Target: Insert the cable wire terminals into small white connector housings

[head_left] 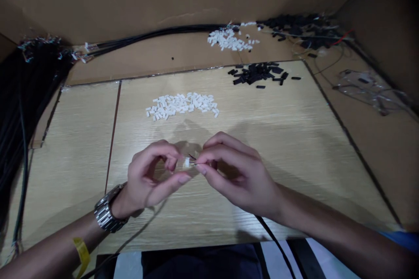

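Over the board [294, 139], our left hand [153, 174] pinches a white connector [187, 162] between thumb and forefinger. Its long axis seemingly runs left to right, mouth toward our right hand [235, 174]. That hand pinches thin wires [192, 157] (too fine to count) at the mouth, midway between both hands; a black cable [271, 235] trails toward us.

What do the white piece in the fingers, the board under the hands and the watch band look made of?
White piece, pinched between left hand and right hand: probably plastic, matte, opaque. Board: likely wood-grain laminate, fine straight lines, slight sheen. Watch band: metal, silvery glinting links.
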{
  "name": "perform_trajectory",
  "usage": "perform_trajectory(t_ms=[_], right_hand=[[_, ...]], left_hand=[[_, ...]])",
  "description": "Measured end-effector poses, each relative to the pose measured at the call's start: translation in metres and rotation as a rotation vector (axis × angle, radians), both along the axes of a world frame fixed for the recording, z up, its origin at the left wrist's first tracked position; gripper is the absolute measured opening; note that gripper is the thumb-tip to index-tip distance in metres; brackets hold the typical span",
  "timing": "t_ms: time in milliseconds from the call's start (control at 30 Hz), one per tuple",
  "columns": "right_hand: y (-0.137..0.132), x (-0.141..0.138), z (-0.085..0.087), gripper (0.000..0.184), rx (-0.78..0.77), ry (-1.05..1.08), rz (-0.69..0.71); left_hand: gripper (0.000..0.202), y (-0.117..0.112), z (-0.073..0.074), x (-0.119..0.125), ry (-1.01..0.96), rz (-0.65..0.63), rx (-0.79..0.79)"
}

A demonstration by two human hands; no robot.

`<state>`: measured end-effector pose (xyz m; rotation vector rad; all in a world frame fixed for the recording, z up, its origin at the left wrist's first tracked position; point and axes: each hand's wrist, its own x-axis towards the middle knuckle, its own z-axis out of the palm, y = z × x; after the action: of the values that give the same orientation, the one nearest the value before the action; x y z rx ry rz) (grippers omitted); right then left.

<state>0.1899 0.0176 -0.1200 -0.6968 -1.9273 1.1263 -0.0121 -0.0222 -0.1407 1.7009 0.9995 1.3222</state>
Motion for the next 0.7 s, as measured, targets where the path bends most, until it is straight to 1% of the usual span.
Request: perform_trajectory(t_ms=[67, 133, 233, 433, 533, 633, 700], right_hand=[[0.0, -0.001, 0.001, 0.007, -0.001, 0.003, 0.004], [0.0, -0.001, 0.001, 0.006, -0.006, 0.006, 0.012], [0.0, -0.002, 0.0, 0.007, -0.013, 0.013, 0.015], [0.0, -0.003, -0.002, 0.008, -0.019, 0.005, 0.013], [0.0, -0.003, -0.002, 0.008, -0.027, 0.008, 0.014], [-0.001, -0.004, -0.002, 0.007, -0.09, 0.016, 0.011], [-0.002, -0.005, -0.002, 0.007, -0.182, 0.037, 0.006]], left_hand=[[0.033, 0.0, 0.0, 0.001, 0.087, -0.01, 0.087], [0.033, 0.001, 0.002, 0.002, 0.146, 0.011, 0.127], [0.03, 0.002, 0.005, 0.003, 0.174, 0.055, 0.125], [0.029, 0.002, 0.005, 0.003, 0.183, 0.033, 0.143], [0.026, 0.002, 0.006, 0.004, 0.198, 0.032, 0.127], [0.022, 0.002, 0.01, 0.007, 0.255, 0.052, 0.158], [0.021, 0.003, 0.013, 0.007, 0.329, 0.074, 0.241]])
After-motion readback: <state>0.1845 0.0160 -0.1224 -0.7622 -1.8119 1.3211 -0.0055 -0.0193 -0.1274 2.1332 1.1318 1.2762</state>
